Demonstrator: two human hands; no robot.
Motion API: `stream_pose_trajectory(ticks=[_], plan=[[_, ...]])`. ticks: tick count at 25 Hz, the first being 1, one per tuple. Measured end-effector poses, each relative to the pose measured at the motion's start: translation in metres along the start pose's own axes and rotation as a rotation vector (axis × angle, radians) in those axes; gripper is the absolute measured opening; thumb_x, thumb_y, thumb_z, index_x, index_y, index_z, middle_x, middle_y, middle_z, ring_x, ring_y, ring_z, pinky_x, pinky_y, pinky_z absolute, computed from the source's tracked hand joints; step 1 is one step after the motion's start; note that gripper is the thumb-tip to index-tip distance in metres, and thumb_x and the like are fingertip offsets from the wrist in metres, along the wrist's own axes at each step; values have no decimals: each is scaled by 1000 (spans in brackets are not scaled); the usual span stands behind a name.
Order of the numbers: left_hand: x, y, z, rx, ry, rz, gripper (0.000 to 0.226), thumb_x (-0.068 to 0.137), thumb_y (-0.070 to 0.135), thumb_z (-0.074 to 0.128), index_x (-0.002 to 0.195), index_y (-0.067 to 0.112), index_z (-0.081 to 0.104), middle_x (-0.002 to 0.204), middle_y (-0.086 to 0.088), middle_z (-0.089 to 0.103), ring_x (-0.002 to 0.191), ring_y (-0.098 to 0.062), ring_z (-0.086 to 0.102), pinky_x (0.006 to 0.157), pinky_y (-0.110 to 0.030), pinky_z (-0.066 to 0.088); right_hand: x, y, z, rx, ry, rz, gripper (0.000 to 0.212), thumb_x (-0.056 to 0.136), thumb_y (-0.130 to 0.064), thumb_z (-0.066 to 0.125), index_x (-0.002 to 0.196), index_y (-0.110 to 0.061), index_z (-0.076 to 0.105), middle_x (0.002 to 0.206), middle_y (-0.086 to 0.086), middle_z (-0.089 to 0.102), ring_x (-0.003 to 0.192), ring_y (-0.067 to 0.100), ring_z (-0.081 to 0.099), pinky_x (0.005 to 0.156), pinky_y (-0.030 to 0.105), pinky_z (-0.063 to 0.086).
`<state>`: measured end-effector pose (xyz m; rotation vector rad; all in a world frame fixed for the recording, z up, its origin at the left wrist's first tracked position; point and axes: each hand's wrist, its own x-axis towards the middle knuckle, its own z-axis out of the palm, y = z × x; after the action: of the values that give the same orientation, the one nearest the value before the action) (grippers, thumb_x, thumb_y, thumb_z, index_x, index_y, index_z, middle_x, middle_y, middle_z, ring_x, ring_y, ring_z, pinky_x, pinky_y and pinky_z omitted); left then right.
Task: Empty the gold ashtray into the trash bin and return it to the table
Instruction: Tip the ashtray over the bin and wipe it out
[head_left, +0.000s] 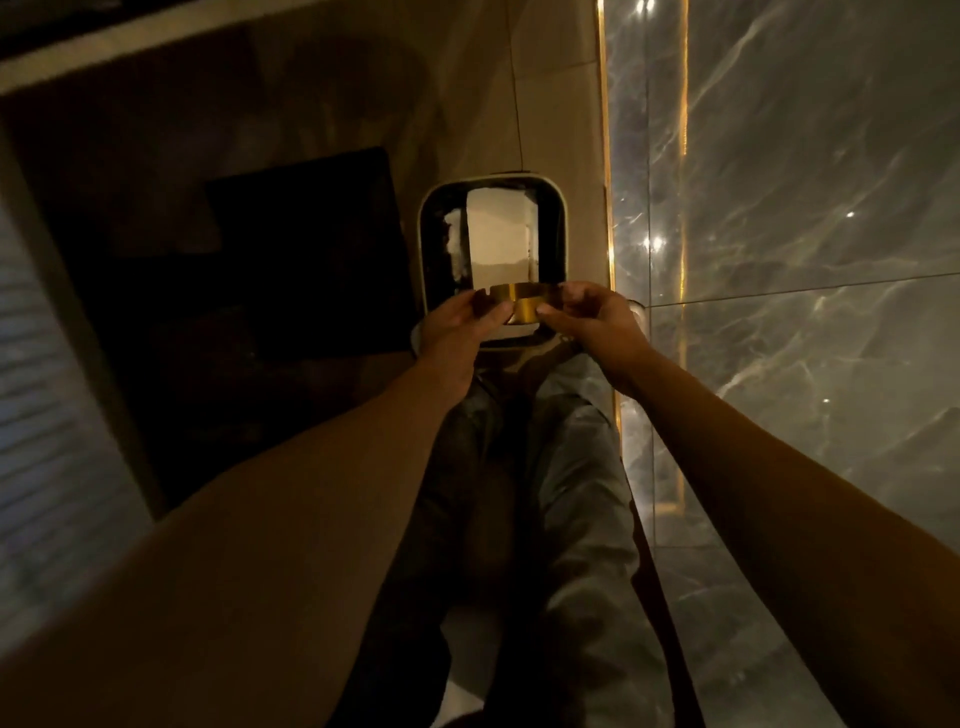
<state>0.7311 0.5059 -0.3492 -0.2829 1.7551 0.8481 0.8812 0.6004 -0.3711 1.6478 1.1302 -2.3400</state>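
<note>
The gold ashtray (522, 303) is a round metal dish with notches in its rim, seen from the side. It hangs over the near edge of the trash bin (427, 244), an open rounded-rectangle bin with a pale rim, a dark liner and a white box-like thing inside. My left hand (457, 325) grips the ashtray's left side and my right hand (592, 317) grips its right side. I cannot tell what the ashtray holds or how far it is tipped.
The bin stands on a beige tiled floor (556, 119). A glossy grey marble wall (805, 208) with a lit gold strip runs along the right. A dark cabinet or table (208, 286) lies to the left. My grey-trousered legs (545, 493) are below.
</note>
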Motion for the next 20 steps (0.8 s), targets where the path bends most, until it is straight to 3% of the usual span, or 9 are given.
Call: stream_pose_trajectory(ticks=[2, 6, 12, 14, 17, 20], plan=[[20, -6, -3, -25, 27, -6, 39, 87, 7, 72, 125, 1, 64, 126, -14, 69, 104, -14, 68, 74, -13, 55, 19, 9, 6, -1, 15, 21, 39, 84, -20, 73, 118, -5, 61, 113, 17, 69, 104, 31, 67, 88, 42, 56], [56, -19, -6, 5, 117, 17, 32, 86, 14, 74, 117, 5, 69, 120, -13, 72, 114, -25, 67, 102, -38, 53, 45, 22, 20, -35, 53, -5, 34, 88, -28, 68, 118, -10, 64, 115, 8, 68, 106, 19, 64, 96, 41, 53], [88, -25, 1, 27, 234, -16, 38, 83, 24, 79, 115, 6, 69, 112, -10, 72, 104, -22, 69, 89, -32, 57, 76, 37, 35, -142, 151, 20, 50, 93, -39, 58, 134, -9, 53, 132, 11, 61, 120, 24, 57, 105, 45, 46], [95, -27, 4, 55, 304, -26, 39, 79, 29, 81, 111, 9, 67, 114, -11, 70, 107, -24, 68, 93, -35, 57, 79, 39, 36, -188, 179, 44, 55, 93, -43, 58, 135, -9, 49, 132, 12, 60, 119, 25, 58, 103, 46, 48], [106, -32, 9, 104, 369, -47, 29, 78, 39, 81, 92, 19, 66, 114, -12, 69, 108, -27, 67, 95, -42, 58, 84, 43, 35, -191, 225, 46, 47, 94, -38, 58, 131, -10, 49, 126, 12, 62, 113, 24, 60, 99, 45, 50], [112, -34, 9, 184, 404, -33, 23, 88, 45, 68, 89, 22, 70, 104, -7, 71, 103, -26, 68, 94, -44, 58, 85, 47, 37, -207, 195, 6, 42, 96, -28, 55, 134, -11, 48, 128, 12, 62, 116, 23, 59, 100, 41, 49]])
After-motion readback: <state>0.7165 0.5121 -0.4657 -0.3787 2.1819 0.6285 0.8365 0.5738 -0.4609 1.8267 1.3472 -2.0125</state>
